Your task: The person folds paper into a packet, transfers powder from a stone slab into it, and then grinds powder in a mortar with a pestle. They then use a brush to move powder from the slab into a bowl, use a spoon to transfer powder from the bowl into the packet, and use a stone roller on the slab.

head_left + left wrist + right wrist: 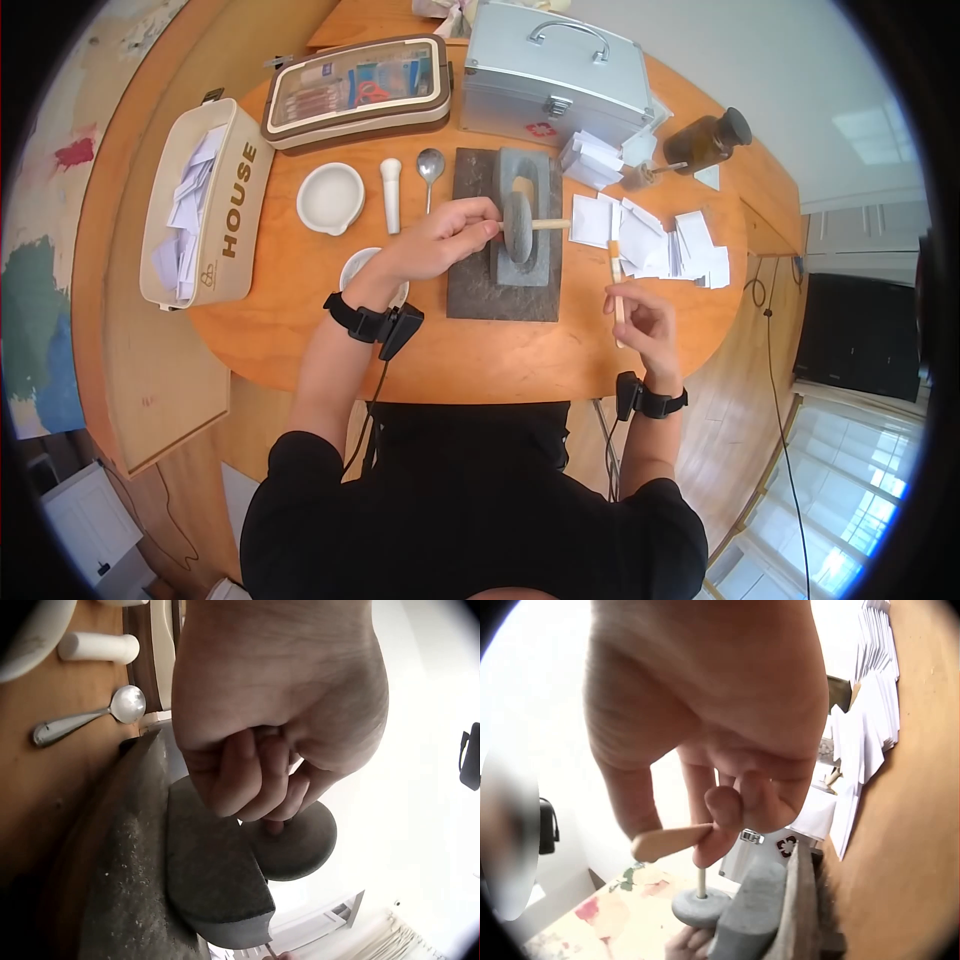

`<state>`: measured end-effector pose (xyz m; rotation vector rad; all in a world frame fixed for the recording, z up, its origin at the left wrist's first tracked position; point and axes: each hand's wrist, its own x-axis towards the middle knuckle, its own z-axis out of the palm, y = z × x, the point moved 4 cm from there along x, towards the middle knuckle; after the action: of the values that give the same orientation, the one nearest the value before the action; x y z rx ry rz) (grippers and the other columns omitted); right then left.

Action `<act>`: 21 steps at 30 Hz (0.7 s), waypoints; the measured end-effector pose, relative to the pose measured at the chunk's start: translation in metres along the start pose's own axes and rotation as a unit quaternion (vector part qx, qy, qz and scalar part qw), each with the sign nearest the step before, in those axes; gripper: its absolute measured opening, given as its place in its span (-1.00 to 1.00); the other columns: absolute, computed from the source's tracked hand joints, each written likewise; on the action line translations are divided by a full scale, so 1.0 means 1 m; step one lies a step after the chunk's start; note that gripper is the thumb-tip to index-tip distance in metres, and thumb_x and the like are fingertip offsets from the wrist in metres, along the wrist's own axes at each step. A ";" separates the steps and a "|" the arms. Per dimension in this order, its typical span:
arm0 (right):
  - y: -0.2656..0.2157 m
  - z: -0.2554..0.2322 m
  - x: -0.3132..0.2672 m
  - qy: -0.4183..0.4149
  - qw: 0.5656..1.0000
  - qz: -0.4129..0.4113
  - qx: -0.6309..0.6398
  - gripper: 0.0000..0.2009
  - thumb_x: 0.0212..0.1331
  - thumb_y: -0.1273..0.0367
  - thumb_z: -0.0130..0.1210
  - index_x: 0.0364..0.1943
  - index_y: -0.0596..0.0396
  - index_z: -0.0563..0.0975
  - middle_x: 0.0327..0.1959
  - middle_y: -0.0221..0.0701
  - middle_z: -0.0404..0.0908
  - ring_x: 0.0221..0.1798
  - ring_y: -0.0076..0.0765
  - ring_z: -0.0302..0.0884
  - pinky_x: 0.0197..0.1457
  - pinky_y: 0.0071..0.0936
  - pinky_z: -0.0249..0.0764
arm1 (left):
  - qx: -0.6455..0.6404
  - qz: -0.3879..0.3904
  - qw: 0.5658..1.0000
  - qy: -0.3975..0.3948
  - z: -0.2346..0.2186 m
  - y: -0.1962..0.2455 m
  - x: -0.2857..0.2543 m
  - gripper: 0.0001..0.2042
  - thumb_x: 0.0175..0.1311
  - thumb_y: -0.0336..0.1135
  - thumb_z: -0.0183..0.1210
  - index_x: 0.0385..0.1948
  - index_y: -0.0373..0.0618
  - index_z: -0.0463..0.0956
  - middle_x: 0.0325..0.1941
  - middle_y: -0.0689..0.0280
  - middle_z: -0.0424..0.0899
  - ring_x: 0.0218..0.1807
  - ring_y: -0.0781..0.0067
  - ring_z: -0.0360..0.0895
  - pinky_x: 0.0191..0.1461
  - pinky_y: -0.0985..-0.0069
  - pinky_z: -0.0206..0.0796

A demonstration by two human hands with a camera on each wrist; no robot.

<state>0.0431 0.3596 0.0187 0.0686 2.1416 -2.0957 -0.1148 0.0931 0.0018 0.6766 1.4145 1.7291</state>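
Note:
A round grey stone grinding wheel point(517, 228) on a wooden axle point(550, 225) is held on edge over the boat-shaped stone trough point(515, 272). My left hand point(445, 240) grips the axle's left end, its fingers curled in the left wrist view; that end is hidden in the hand. The trough stands on a dark stone slab point(472, 295). To the right, my right hand point(648, 322) pinches a flat brush point(615, 262) by its light wooden handle, bristles pointing away from me. In the right wrist view the brush's handle end point(667, 841) shows between thumb and fingers.
White mortar point(330, 200), pestle point(391, 195) and spoon point(430, 168) lie left of the slab. A white dish point(358, 266) is partly behind my left forearm. Folded papers point(645, 245) and a brown bottle point(705, 142) are right; a metal case point(555, 75) stands behind.

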 end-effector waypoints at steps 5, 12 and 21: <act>-0.045 0.016 0.007 -0.009 0.996 -0.079 0.030 -0.47 -0.05 0.42 0.40 0.09 0.24 0.54 -0.19 -0.44 0.51 -0.33 -0.70 0.30 -0.30 -0.69 0.18 | 0.010 -0.011 1.000 0.006 0.004 0.002 -0.001 -0.84 0.50 -0.29 -0.03 -0.24 -0.17 0.44 -0.57 0.58 0.23 -0.52 0.77 0.08 -0.46 0.66 -0.08; -0.068 0.006 0.049 0.194 0.962 -0.179 -0.067 -0.80 0.38 0.41 0.01 -0.21 0.27 0.62 -0.50 -0.42 0.56 -0.50 -0.61 0.37 -0.42 -0.64 0.25 | 0.008 -0.010 1.000 -0.010 0.002 0.001 0.000 -0.84 0.50 -0.27 -0.03 -0.24 -0.14 0.44 -0.54 0.59 0.26 -0.51 0.78 0.09 -0.46 0.68 -0.08; -0.083 0.056 0.098 0.013 0.992 -0.122 0.036 -0.87 0.33 0.44 0.10 -0.27 0.26 0.57 -0.47 -0.33 0.64 -0.38 -0.50 0.61 -0.28 -0.60 0.45 | 0.000 -0.009 1.000 -0.014 0.000 -0.003 0.001 -0.84 0.50 -0.28 -0.02 -0.21 -0.16 0.45 -0.35 0.53 0.48 -0.41 0.78 0.19 -0.37 0.70 0.06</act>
<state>-0.0609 0.2950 0.0864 -0.1674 2.1863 -2.3165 -0.1146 0.0941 -0.0008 0.6833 1.3975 1.6984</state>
